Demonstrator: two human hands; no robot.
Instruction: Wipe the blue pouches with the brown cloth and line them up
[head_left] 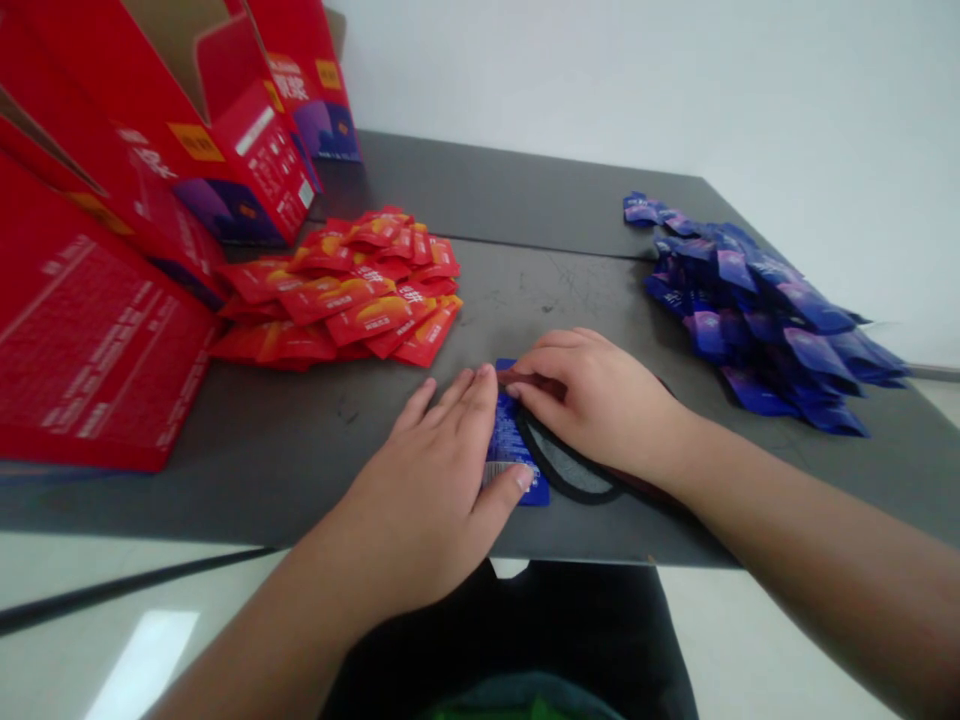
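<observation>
A blue sachet lies flat on the dark grey table near its front edge. My left hand rests flat on the table, fingers stretched out, its thumb pressing the sachet's near end. My right hand lies curled over the sachet's far end, fingertips pinched on what looks like a red sachet. Under the right hand sits a grey oval piece with a black rim; I cannot make out what it is.
A pile of red sachets lies at the left middle. A heap of blue sachets lies at the right. Open red cartons stand along the left edge and back left. The table's front edge runs just below my hands.
</observation>
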